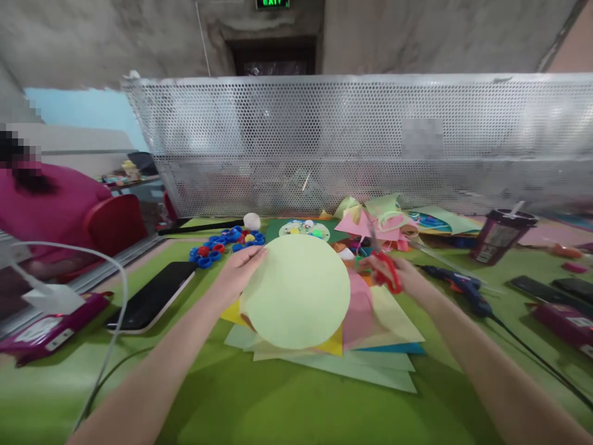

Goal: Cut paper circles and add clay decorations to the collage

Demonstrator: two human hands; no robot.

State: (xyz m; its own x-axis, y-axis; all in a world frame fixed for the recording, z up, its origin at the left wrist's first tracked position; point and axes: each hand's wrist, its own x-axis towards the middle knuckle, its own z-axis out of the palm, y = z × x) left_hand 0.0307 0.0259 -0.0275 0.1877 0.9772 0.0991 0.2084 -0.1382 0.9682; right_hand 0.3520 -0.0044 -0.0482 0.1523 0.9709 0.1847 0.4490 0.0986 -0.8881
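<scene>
Pale-green paper disc [296, 290] pinched at rim by left hand [241, 269]; right hand [410, 279] grips red scissors [386, 271]. Best: rotate disc, steady blades.

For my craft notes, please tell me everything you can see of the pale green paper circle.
The pale green paper circle is a thin, plain, matte disc with a smooth round edge, unfolded. The left hand grips its upper left edge and holds it tilted above a stack of coloured sheets. The red scissors in the right hand are near its right edge; contact cannot be told.
</scene>
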